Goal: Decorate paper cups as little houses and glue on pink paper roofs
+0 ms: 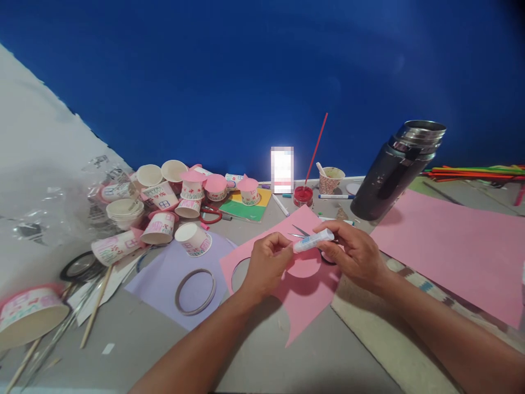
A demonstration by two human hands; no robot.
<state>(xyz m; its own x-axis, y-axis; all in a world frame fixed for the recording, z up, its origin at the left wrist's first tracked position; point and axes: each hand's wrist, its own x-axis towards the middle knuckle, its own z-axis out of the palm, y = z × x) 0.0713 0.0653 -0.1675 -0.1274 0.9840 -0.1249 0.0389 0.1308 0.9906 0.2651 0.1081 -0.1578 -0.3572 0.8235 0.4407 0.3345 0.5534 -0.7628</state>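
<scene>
My left hand (268, 262) is closed, pinching the edge of a small round piece of pink paper (304, 267). In my right hand (356, 249) is a white glue stick (315, 241), its left end meeting the paper circle near my left fingertips. Under both hands lies a pink paper sheet (305, 301) with rounded pieces cut out of it. Scissors (299, 232) rest on that sheet, their blades showing and their handles partly behind the glue stick and my right hand.
Decorated paper cups (159, 227), several with pink paper tops, crowd the left. A tape ring (196, 291) and a plain cup (193, 239) sit on purple paper (158, 282). A dark flask (394, 172), red paint jar (303, 196) and phone (282, 169) stand behind. Pink paper (455, 246) lies right.
</scene>
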